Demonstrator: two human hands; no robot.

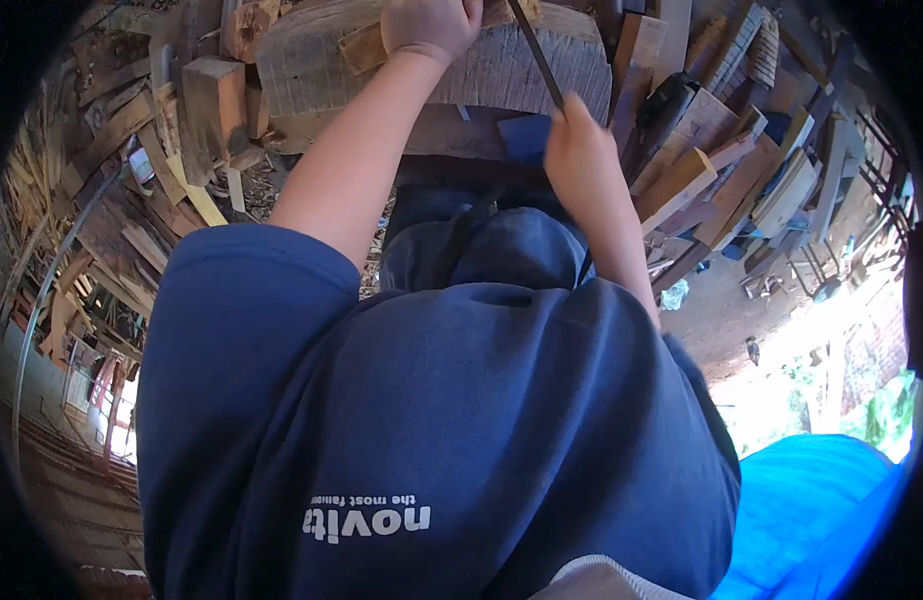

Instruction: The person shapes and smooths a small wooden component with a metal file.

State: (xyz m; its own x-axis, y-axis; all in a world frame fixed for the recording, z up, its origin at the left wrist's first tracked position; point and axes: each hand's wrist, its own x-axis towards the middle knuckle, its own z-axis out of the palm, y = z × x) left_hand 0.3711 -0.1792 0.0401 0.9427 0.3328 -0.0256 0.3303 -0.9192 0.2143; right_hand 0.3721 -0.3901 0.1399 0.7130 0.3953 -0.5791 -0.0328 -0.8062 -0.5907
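Observation:
My right hand point(582, 142) is closed around the near end of a long, thin dark metal bar point(538, 55). The bar slants up and left over a thick, weathered wooden block point(312, 80) and runs out at the top edge. Whether it is a file or another tool cannot be made out. My left hand point(430, 27) is a closed fist above the same block, beside a small piece of wood point(363, 48). Its fingertips and whatever they grip are hidden or cut off by the top of the view.
Stacked wood offcuts point(682, 185) crowd the right side, with a dark object point(670, 95) among them. More timber and scraps point(217, 100) lie on the left. A blue piece point(525, 137) sits below the block. Bright blue sheeting point(812, 500) is at the lower right.

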